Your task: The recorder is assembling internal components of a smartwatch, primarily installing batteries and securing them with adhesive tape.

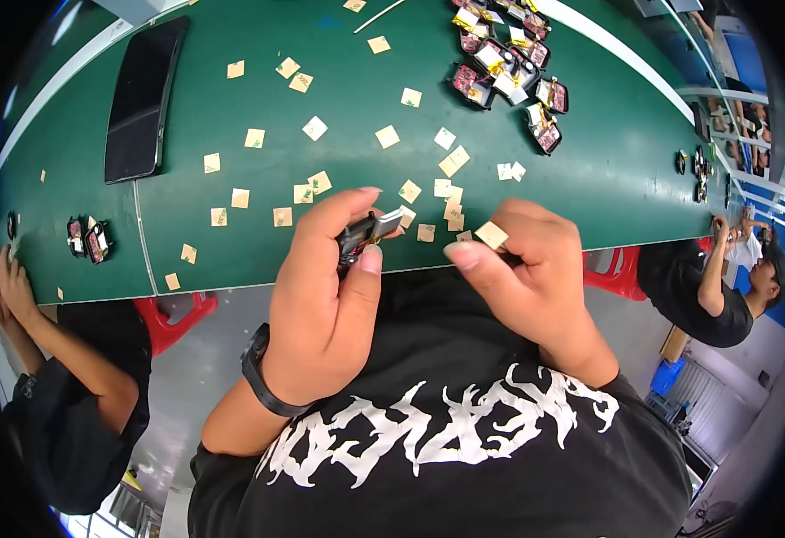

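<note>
My left hand [325, 287] is closed round a small black device housing [353, 240], with a silver battery pack [388, 222] tilted up out of it. The fingers hide most of the housing. My right hand [532, 269] pinches a small square beige adhesive pad [491, 235] between thumb and fingers, a little to the right of the housing and apart from it. Loose square adhesive pads [386, 136] lie scattered over the green table [258, 255] beyond both hands, some overlapping [453, 161].
Several open black housings [500, 67] with boards and batteries are heaped at the far right. A dark flat tablet-like screen [146, 99] lies at the left, near two more housings [87, 239]. Co-workers sit left [78, 386] and right [706, 287]. Red stools [173, 321] stand by the table.
</note>
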Action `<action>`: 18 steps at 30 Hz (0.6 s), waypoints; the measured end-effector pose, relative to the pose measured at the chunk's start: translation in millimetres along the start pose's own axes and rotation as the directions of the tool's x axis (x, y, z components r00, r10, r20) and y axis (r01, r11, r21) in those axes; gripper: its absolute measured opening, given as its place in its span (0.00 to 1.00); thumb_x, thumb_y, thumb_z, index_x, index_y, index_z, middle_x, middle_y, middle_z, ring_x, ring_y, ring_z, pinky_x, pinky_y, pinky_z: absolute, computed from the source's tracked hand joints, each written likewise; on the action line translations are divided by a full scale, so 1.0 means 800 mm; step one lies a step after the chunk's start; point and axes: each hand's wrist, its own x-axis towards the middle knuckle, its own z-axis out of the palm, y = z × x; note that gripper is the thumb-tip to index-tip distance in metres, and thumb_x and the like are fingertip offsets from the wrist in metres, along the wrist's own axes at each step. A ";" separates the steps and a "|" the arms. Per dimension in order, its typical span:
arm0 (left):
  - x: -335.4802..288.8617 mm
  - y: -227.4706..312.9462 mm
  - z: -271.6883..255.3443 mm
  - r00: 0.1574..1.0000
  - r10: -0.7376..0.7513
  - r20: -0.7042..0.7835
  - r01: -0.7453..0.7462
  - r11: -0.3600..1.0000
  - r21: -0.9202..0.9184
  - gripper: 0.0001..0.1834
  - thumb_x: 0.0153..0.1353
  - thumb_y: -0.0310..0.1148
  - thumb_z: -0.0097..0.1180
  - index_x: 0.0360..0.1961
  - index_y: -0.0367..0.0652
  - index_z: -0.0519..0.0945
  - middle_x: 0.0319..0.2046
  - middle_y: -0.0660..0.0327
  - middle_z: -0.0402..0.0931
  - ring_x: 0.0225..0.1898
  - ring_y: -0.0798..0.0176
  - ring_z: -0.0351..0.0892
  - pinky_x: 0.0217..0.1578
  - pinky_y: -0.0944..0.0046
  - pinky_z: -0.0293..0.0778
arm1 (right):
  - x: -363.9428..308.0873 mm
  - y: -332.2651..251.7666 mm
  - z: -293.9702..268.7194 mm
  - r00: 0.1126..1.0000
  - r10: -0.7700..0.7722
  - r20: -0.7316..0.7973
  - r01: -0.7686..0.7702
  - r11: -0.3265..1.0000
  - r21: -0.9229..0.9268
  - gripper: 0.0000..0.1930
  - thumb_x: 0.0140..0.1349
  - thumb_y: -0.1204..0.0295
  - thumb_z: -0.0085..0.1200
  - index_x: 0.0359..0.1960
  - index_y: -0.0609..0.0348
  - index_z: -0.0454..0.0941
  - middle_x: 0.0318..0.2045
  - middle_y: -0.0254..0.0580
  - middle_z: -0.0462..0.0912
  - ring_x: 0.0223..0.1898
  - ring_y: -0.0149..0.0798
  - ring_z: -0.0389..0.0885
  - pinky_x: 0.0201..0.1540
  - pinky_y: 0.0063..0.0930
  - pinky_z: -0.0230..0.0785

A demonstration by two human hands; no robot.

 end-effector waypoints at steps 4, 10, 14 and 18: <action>0.002 -0.010 0.005 0.992 0.124 -0.035 -0.117 0.982 0.146 0.17 0.68 0.20 0.46 0.57 0.34 0.68 0.47 0.50 0.75 0.44 0.59 0.79 0.47 0.64 0.73 | 0.001 -0.020 0.006 0.990 0.106 0.089 -0.124 0.967 0.223 0.11 0.63 0.72 0.60 0.30 0.64 0.70 0.21 0.43 0.73 0.22 0.37 0.71 0.26 0.30 0.64; 0.003 -0.006 0.001 0.998 -0.018 -0.053 0.024 0.992 0.126 0.14 0.66 0.19 0.49 0.53 0.35 0.71 0.40 0.54 0.75 0.35 0.62 0.76 0.38 0.64 0.73 | 0.012 -0.028 0.009 0.960 0.170 0.223 -0.246 0.894 0.374 0.05 0.67 0.78 0.53 0.39 0.64 0.69 0.25 0.40 0.76 0.25 0.31 0.75 0.29 0.28 0.68; 0.005 -0.006 0.002 0.997 0.011 -0.074 -0.002 0.992 0.129 0.12 0.65 0.19 0.50 0.50 0.35 0.73 0.36 0.56 0.75 0.32 0.64 0.74 0.35 0.65 0.72 | 0.017 -0.020 0.022 0.947 0.214 0.238 -0.304 0.830 0.467 0.04 0.71 0.76 0.51 0.42 0.63 0.70 0.29 0.30 0.76 0.27 0.18 0.68 0.28 0.14 0.59; 0.006 -0.011 -0.001 0.999 -0.020 -0.040 0.026 0.988 0.153 0.14 0.69 0.22 0.48 0.54 0.35 0.71 0.37 0.63 0.73 0.34 0.74 0.70 0.37 0.73 0.68 | 0.019 -0.017 0.024 0.947 0.213 0.242 -0.306 0.830 0.467 0.05 0.71 0.76 0.52 0.43 0.63 0.70 0.29 0.31 0.76 0.28 0.18 0.68 0.28 0.14 0.61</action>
